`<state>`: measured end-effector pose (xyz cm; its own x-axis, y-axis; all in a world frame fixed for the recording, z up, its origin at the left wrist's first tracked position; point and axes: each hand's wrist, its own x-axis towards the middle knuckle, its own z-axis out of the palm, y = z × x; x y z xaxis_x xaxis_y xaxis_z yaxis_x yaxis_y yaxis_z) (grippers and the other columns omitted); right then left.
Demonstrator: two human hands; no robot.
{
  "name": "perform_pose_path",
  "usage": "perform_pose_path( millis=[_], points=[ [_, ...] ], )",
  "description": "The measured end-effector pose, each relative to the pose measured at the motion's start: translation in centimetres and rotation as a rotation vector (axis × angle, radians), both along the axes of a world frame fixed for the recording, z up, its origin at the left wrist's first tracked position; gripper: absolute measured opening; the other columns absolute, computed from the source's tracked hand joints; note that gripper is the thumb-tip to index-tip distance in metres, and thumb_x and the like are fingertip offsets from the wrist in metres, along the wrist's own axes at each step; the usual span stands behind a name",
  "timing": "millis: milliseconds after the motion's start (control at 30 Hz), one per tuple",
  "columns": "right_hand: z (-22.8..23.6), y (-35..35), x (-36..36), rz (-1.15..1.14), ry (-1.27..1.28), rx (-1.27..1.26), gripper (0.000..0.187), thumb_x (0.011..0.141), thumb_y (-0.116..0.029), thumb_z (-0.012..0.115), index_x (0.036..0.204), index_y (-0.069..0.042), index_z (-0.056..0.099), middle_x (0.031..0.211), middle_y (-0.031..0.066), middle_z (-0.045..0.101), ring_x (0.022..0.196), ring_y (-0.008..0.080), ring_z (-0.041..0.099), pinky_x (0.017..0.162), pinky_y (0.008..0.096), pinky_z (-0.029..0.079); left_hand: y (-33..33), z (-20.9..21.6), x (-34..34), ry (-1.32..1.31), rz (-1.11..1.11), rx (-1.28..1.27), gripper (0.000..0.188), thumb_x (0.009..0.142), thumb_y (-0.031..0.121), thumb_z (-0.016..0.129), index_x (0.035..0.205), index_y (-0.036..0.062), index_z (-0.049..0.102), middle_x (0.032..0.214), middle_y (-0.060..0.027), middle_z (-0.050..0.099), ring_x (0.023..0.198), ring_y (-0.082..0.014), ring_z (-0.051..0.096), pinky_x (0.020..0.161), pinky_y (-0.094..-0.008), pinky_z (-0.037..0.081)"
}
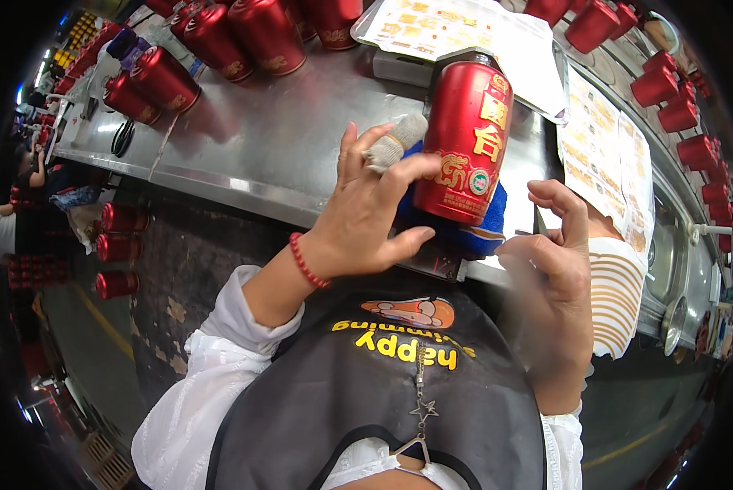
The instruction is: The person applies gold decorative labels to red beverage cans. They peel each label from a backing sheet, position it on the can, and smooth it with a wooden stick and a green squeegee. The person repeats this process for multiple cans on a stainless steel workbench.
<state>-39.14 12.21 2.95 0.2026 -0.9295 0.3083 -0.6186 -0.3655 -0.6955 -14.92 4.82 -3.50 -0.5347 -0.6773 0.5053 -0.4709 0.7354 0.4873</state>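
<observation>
A red bottle (462,139) with gold lettering and a small round label rests tilted on a blue cloth (490,220) at the bench's front edge. My left hand (354,204) is open beside it, its index fingertip at the bottle's lower left side. One finger of that hand wears a pale fabric cover (399,140), and a red bead bracelet circles the wrist. To the lower right of the bottle, apart from it, is my right hand (558,261). Its thumb and bent forefinger stand apart with nothing visible between them; its palm side is smeared by motion.
Several red bottles (268,37) stand along the back of the metal bench (252,147). Printed sheets (464,28) lie behind the bottle, with more sheets (603,147) to the right. A gold-striped white stack (615,294) stands beside my right hand. Red bottles line the far right.
</observation>
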Motion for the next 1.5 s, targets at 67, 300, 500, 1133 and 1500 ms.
perform_pose_path(
  millis=[67, 300, 500, 1133, 1500],
  points=[
    [-0.1, -0.2, 0.0, 0.011, 0.007, -0.003, 0.016, 0.073, 0.000, 0.077, 0.087, -0.002, 0.069, 0.132, 0.0199, 0.050, 0.121, 0.0345, 0.051, 0.102, 0.0435, 0.042, -1.2, -2.2, -0.4, -0.049, 0.052, -0.069, 0.099, 0.074, 0.031, 0.083, 0.156, 0.0149, 0.029, 0.119, -0.0165, 0.061, 0.139, -0.0410, 0.031, 0.116, -0.0673, 0.007],
    [1.0, -0.1, 0.8, -0.014, 0.030, -0.035, 0.016, 0.071, 0.005, 0.076, 0.085, -0.001, 0.070, 0.132, 0.0212, 0.050, 0.124, 0.0356, 0.051, 0.103, 0.0434, 0.043, -1.2, 0.8, -0.2, -0.175, 0.005, -0.166, 0.080, 0.083, 0.049, 0.074, 0.148, 0.0114, 0.046, 0.145, -0.0205, 0.050, 0.145, -0.0389, 0.027, 0.119, -0.0599, 0.009],
    [2.7, -0.4, 2.5, 0.023, 0.109, -0.104, 0.019, 0.069, 0.006, 0.076, 0.085, -0.002, 0.070, 0.134, 0.0221, 0.049, 0.124, 0.0359, 0.052, 0.102, 0.0416, 0.044, -2.0, 2.9, -2.1, 0.085, -0.422, 0.070, 0.051, 0.095, 0.053, 0.058, 0.120, 0.0100, 0.063, 0.145, -0.0270, 0.045, 0.140, -0.0446, 0.025, 0.118, -0.0534, 0.010],
    [-2.8, -1.9, -0.1, 0.023, -0.066, 0.102, 0.013, 0.091, -0.008, 0.068, 0.085, 0.003, 0.063, 0.125, 0.0201, 0.051, 0.116, 0.0335, 0.053, 0.099, 0.0428, 0.043, 0.8, -0.3, 0.0, 0.230, 0.071, 0.235, 0.014, 0.093, 0.020, 0.066, 0.089, 0.0070, 0.065, 0.135, -0.0186, 0.059, 0.129, -0.0349, 0.040, 0.112, -0.0449, 0.026],
    [-3.7, -1.3, -0.9, -0.068, -0.157, 0.168, 0.016, 0.090, -0.008, 0.068, 0.082, 0.004, 0.062, 0.125, 0.0176, 0.052, 0.116, 0.0312, 0.053, 0.102, 0.0421, 0.041, 1.0, -1.5, -0.4, 0.363, 0.138, 0.359, 0.018, 0.091, 0.022, 0.068, 0.088, 0.0060, 0.063, 0.107, -0.0145, 0.063, 0.115, -0.0354, 0.048, 0.106, -0.0465, 0.031]
  ],
)
